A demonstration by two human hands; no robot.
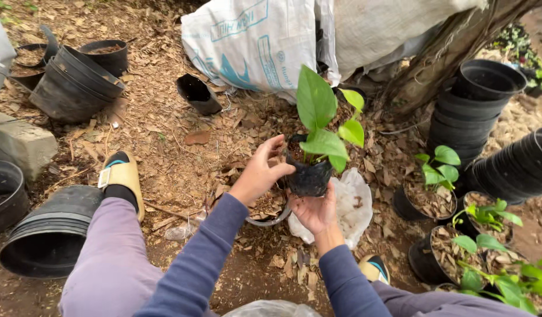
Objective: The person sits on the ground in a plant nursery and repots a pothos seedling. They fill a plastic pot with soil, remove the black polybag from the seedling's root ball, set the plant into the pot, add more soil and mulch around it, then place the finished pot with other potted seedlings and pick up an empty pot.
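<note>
Head view: looks down over both forearms at leaf-littered ground.
Left fingers: the left hand (260, 170) curls over the near rim of the small black plastic pot (309, 176), thumb on the outer wall, fingertips hooked at or just inside the rim. Closed in a light pinch on the pot.
Right fingers: the right hand (314, 211) lies palm up under the pot, fingers spread along its base and lower wall. Partly closed, cupping rather than clamping.
Held item: the pot is lifted off the ground, between the two hands and touching both.
Plant: a seedling (321, 123) with broad green leaves rises from the pot.
Long axis: pot to leaf tip runs roughly upright, tipped slightly away from the person.
Bearing from fingers: the pot body lies to the right of the left fingertips and directly above the right palm.
Nearer hand: both hands are in contact; the right bears the weight from below, the left steadies from the side.
Below the pot: a white plastic bag (353, 202) lies on the ground, with a ring-shaped rim (271, 221) just beside it.
Right side: potted seedlings (435, 188) stand near stacked black pots (467, 111).
Left side: more empty black pots (77, 82) lie tipped on the ground, well apart from the hands.
Background: a white woven sack (253, 41) leans behind the plant.
</note>
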